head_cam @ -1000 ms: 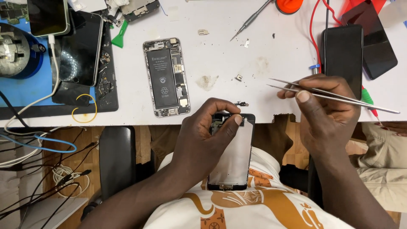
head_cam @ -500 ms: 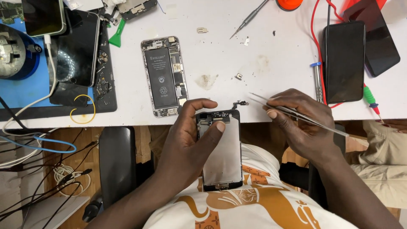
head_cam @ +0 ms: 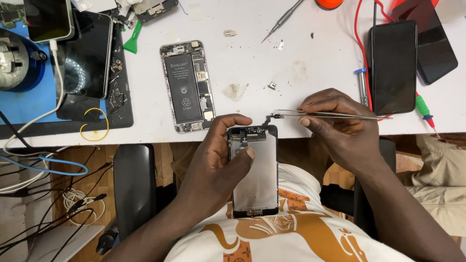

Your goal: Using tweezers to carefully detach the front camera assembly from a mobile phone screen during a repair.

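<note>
My left hand (head_cam: 218, 160) and right hand (head_cam: 340, 131) were bare: no gloves, rings or wristwatch showed on either. Both forearms were uncovered along their whole visible length, with no sleeve edge in view. Fingernails were short and unpainted. On my torso I wore a white shirt (head_cam: 296, 233) printed with broad, curving mustard-orange shapes; the print ran across the chest and lower front. The fabric lay in soft folds near the lower edge of the view.
</note>
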